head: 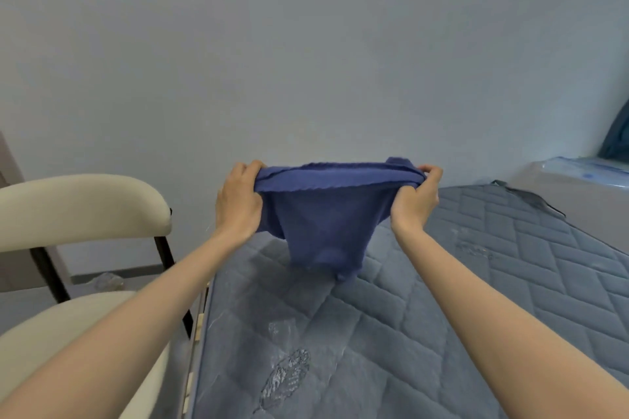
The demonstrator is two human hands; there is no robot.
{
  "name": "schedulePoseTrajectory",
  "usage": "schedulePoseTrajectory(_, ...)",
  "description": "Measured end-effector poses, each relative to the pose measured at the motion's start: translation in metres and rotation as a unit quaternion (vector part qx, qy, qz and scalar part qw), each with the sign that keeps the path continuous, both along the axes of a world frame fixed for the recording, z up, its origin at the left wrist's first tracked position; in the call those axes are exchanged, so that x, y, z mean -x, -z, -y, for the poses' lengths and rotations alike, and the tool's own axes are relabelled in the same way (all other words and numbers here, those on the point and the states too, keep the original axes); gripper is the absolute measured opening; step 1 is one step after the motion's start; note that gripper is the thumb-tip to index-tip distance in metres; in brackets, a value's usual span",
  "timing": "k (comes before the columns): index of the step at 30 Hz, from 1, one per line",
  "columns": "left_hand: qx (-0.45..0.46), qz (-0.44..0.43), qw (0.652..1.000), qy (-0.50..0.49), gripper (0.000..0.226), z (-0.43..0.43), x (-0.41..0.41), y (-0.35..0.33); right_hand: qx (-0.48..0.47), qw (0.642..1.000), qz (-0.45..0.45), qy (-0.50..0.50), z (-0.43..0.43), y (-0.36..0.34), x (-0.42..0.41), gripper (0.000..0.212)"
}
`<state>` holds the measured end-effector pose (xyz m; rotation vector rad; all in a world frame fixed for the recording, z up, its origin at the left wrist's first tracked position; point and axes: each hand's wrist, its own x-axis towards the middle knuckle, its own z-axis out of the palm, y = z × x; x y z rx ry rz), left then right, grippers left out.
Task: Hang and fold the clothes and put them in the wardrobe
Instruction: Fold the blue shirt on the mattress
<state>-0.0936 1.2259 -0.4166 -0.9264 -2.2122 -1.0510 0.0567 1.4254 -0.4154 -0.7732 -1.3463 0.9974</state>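
The left hand (pixel 238 201) grips the left end of a blue garment (pixel 323 214), its fingers curled over the top edge and the thumb side toward the camera. The right hand (pixel 417 197) grips the right end the same way, fingers hooked over a bunched fold of the cloth. Between the two hands the top edge is pulled fairly taut and level, showing a small scalloped hem. Below that edge the cloth sags into a narrowing pouch whose lowest point hangs just above, or perhaps brushing, the mattress (pixel 391 333); which of the two cannot be told. Both bare forearms reach forward from the lower corners of the view.

The mattress is grey-blue, quilted in a diamond pattern, with a stitched leaf-like motif near the front and a faint pale smudge farther back on the right. Its far right corner shows a dark torn or loose edge. Along its left side runs a slatted bed frame (pixel 195 343). Left of the bed stands a cream padded chair (pixel 81 207) with a curved backrest and dark metal legs. Behind everything is a plain pale grey wall (pixel 306 44). At far right, past the mattress, sits something wrapped in clear plastic (pixel 585 170), with dark blue fabric (pixel 617 136) above it.
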Motion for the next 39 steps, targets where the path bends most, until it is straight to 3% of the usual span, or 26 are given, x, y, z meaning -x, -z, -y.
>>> schedulePoseTrajectory(3,0.095,0.049,0.992,0.065,0.041,0.028,-0.017,0.048,0.01,0.995,0.09,0.047,0.014,0.045,-0.028,0.038)
schedulePoseTrajectory(6,0.189,0.095,0.973,0.095,0.042,0.058,-0.039,0.09,-0.004,0.98,0.184,0.077,0.033,0.092,-0.06,0.023)
schedulePoseTrajectory(9,0.282,0.135,0.943,0.116,0.045,0.081,-0.067,0.129,-0.002,0.977,0.215,-0.013,0.047,0.133,-0.094,0.019)
schedulePoseTrajectory(11,0.353,0.17,0.912,0.123,0.053,0.093,-0.085,0.153,0.008,0.949,0.301,-0.093,0.054,0.155,-0.114,0.023)
schedulePoseTrajectory(14,0.452,0.198,0.858,0.145,0.061,0.108,-0.109,0.182,0.003,0.855,0.48,-0.197,0.065,0.184,-0.138,0.029)
schedulePoseTrajectory(18,0.559,0.239,0.772,0.187,0.069,0.121,-0.139,0.209,-0.026,0.658,0.688,-0.305,0.079,0.213,-0.168,0.024)
schedulePoseTrajectory(21,0.624,0.247,0.716,0.192,0.073,0.125,-0.158,0.221,0.003,0.529,0.785,-0.322,0.085,0.228,-0.188,0.042)
schedulePoseTrajectory(24,0.694,0.263,0.641,0.195,0.062,0.125,-0.174,0.231,0.07,0.4,0.85,-0.335,0.096,0.232,-0.204,0.028)
schedulePoseTrajectory(26,0.712,0.294,0.606,0.198,0.063,0.125,-0.183,0.238,0.124,0.345,0.864,-0.345,0.1,0.235,-0.207,0.033)
schedulePoseTrajectory(28,0.689,0.382,0.578,0.212,0.074,0.125,-0.187,0.244,0.165,0.333,0.856,-0.359,0.103,0.237,-0.205,0.057)
schedulePoseTrajectory(30,0.655,0.434,0.573,0.234,0.08,0.123,-0.187,0.243,0.163,0.336,0.834,-0.406,0.106,0.232,-0.196,0.054)
schedulePoseTrajectory(31,0.636,0.442,0.584,0.24,0.077,0.121,-0.185,0.243,0.157,0.355,0.817,-0.427,0.106,0.23,-0.19,0.051)
schedulePoseTrajectory(33,0.581,0.453,0.636,0.23,0.058,0.115,-0.179,0.246,0.153,0.437,0.767,-0.445,0.105,0.226,-0.175,0.041)
schedulePoseTrajectory(36,0.471,0.431,0.747,0.185,0.038,0.103,-0.164,0.253,0.162,0.593,0.656,-0.438,0.1,0.234,-0.146,0.014)
schedulePoseTrajectory(39,0.383,0.383,0.83,0.136,0.027,0.091,-0.144,0.258,0.086,0.675,0.613,-0.402,0.096,0.246,-0.117,0.011)
